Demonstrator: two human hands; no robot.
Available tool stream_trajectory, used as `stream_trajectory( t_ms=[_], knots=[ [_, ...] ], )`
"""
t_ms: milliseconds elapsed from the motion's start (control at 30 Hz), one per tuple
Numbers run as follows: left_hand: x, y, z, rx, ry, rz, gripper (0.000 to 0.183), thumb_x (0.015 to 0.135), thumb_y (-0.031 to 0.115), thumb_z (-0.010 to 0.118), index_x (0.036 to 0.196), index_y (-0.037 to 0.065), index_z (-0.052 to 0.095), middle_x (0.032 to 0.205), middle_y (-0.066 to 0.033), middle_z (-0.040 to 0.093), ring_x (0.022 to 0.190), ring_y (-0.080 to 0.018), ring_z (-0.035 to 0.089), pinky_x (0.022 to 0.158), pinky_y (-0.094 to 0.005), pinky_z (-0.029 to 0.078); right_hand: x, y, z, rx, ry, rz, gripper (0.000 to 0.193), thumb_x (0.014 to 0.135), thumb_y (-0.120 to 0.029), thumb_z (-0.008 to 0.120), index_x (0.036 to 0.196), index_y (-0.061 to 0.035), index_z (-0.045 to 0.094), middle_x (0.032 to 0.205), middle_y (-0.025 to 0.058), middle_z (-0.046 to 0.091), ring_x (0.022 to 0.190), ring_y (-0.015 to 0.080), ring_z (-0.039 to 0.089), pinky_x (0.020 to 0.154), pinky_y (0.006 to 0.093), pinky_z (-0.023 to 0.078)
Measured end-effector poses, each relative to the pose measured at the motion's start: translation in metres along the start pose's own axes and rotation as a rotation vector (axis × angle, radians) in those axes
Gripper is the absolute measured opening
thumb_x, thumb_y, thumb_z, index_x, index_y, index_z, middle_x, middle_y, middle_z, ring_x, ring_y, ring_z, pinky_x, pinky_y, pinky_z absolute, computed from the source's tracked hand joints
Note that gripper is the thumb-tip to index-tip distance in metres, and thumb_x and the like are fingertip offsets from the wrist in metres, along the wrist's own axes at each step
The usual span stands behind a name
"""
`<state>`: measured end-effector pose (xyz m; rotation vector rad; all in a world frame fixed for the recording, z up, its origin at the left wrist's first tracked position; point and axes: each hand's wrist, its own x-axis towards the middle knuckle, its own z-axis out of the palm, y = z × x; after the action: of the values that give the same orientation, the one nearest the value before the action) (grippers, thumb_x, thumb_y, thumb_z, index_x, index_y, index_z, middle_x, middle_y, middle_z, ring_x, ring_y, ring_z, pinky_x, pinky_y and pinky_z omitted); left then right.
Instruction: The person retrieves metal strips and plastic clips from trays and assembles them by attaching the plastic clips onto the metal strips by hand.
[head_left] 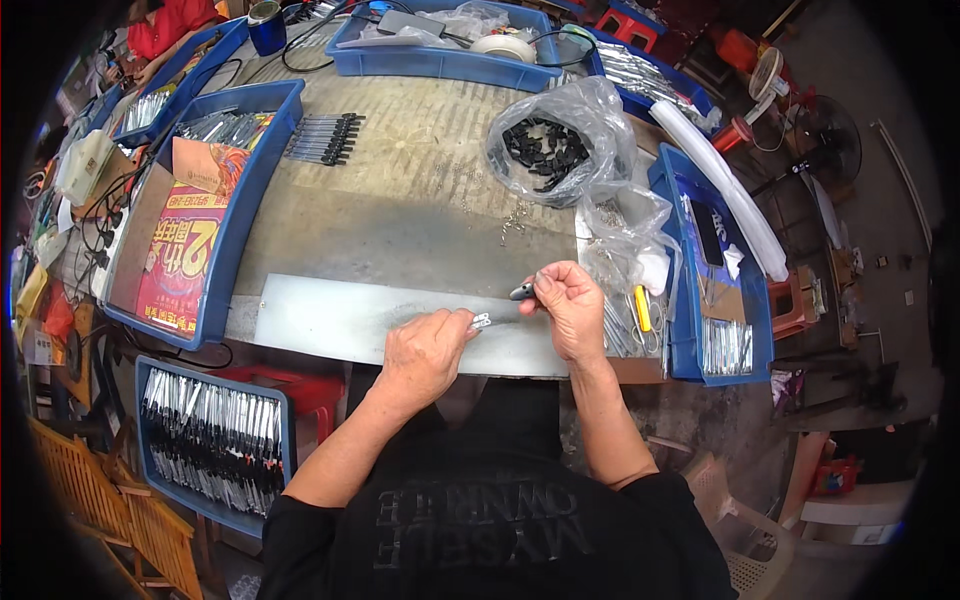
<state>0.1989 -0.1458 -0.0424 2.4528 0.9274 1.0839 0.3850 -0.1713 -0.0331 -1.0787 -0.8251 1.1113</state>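
My left hand [428, 355] is over the pale sheet [345, 315] at the table's near edge. Its thumb and fingers pinch small silvery pieces [482, 321] whose ends stick out to the right; their exact kind is too small to make out. To the right, my right hand [568, 308] is raised, closed on a small dark grey piece with a rounded tip [521, 291]. The two held things are apart. Beyond my right hand, tiny metal bits [514, 218] lie scattered on the table. A clear plastic bag [600, 115] of black clip-like parts [546, 148] sits farther back.
Blue trays stand at the left [215, 300], back [440, 62] and right [672, 300]. Slim black-ended rods [325, 138] lie in a row. A yellow-handled tool [642, 308] rests on the right. Below left is a tray full of pen-like pieces [215, 430]. A person in red [170, 25] sits far left.
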Motion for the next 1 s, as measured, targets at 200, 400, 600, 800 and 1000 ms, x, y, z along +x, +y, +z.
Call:
stream_trajectory(
  t_ms=[200, 400, 600, 800, 1000],
  knots=[
    [-0.008, 0.01, -0.006, 0.043, -0.046, -0.003, 0.013, 0.074, 0.008, 0.061, 0.083, 0.004, 0.053, 0.062, -0.0076, 0.05, 0.054, -0.0236, 0.054, 0.046, -0.0335, 0.041, -0.023, 0.009, 0.006, 0.059, -0.012, 0.019, 0.012, 0.083, -0.011, 0.059, 0.086, -0.0003, 0.053, 0.074, 0.0063, 0.06, 0.059, 0.0109, 0.059, 0.056, 0.0209, 0.047],
    [-0.012, 0.014, -0.009, 0.044, -0.042, 0.022, 0.012, 0.075, 0.008, 0.061, 0.083, 0.003, 0.053, 0.061, -0.0076, 0.049, 0.052, -0.0235, 0.053, 0.045, -0.0338, 0.041, -0.036, 0.012, 0.012, 0.078, -0.008, 0.017, 0.012, 0.083, -0.01, 0.058, 0.086, 0.0, 0.053, 0.074, 0.0058, 0.06, 0.059, 0.011, 0.059, 0.057, 0.0209, 0.047],
    [-0.015, 0.015, -0.006, 0.039, -0.04, 0.023, 0.013, 0.074, 0.009, 0.061, 0.082, 0.004, 0.053, 0.06, -0.0073, 0.048, 0.051, -0.0231, 0.053, 0.044, -0.0332, 0.041, -0.044, 0.02, 0.016, 0.096, -0.024, 0.033, 0.012, 0.083, -0.01, 0.059, 0.086, 0.0002, 0.053, 0.075, 0.0063, 0.06, 0.06, 0.011, 0.058, 0.058, 0.0212, 0.047],
    [-0.017, 0.016, -0.006, 0.044, -0.038, 0.025, 0.013, 0.073, 0.008, 0.062, 0.082, 0.004, 0.053, 0.058, -0.0069, 0.047, 0.05, -0.0223, 0.052, 0.043, -0.0331, 0.04, -0.052, 0.026, 0.024, 0.106, 0.014, 0.003, 0.012, 0.084, -0.009, 0.058, 0.085, 0.0005, 0.053, 0.078, 0.0073, 0.059, 0.062, 0.0116, 0.058, 0.058, 0.0215, 0.048],
    [-0.016, 0.017, -0.005, 0.071, -0.009, 0.058, 0.012, 0.074, 0.013, 0.06, 0.075, 0.006, 0.05, 0.055, -0.0049, 0.044, 0.047, -0.0191, 0.051, 0.042, -0.0314, 0.041, -0.058, 0.025, 0.028, 0.133, 0.047, -0.082, 0.009, 0.083, -0.006, 0.058, 0.084, 0.0007, 0.052, 0.08, 0.0086, 0.06, 0.064, 0.0116, 0.059, 0.06, 0.0218, 0.05]
  ],
)
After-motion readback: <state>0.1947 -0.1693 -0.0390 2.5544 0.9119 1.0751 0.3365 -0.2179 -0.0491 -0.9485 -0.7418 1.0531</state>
